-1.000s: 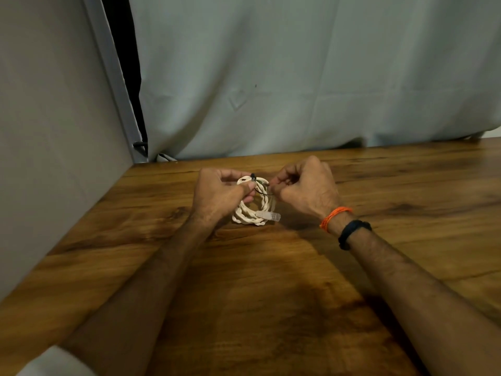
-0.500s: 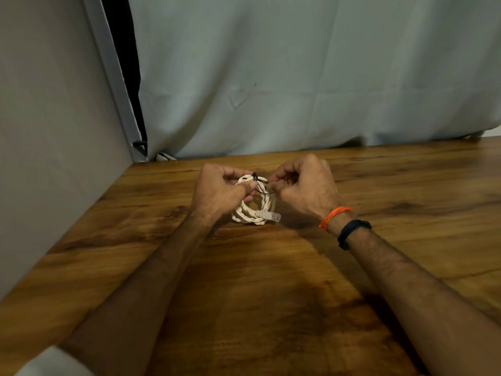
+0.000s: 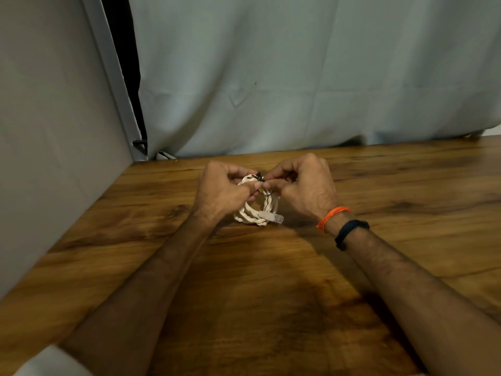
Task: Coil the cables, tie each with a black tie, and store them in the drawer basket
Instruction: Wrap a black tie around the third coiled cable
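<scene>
Head view, looking down at a wooden bench with a grey curtain hanging behind its far edge. White cable already wound into a small coil, sitting near the far edge toward the left corner, propped up between both hands with its lower loops resting on the wood. Clear plug poking out of the bottom right of the coil. Left hand pinching the top of the coil, thumb and forefinger pressed together right at the black tie. Right hand curled in close, fingertips nipping what looks like the tie's loose end, other fingers folded; can't tell exactly how much of the tie is inside that grip. Orange thread and a black band on the right wrist. Handling guess: light, springy stuff, probably wants to unwind the moment the pinch loosens, so best held across all the loops at the tie spot, not by one strand or the plug. Tie looks thin and wiry, easy to fumble. No drawer basket anywhere in sight yet.
</scene>
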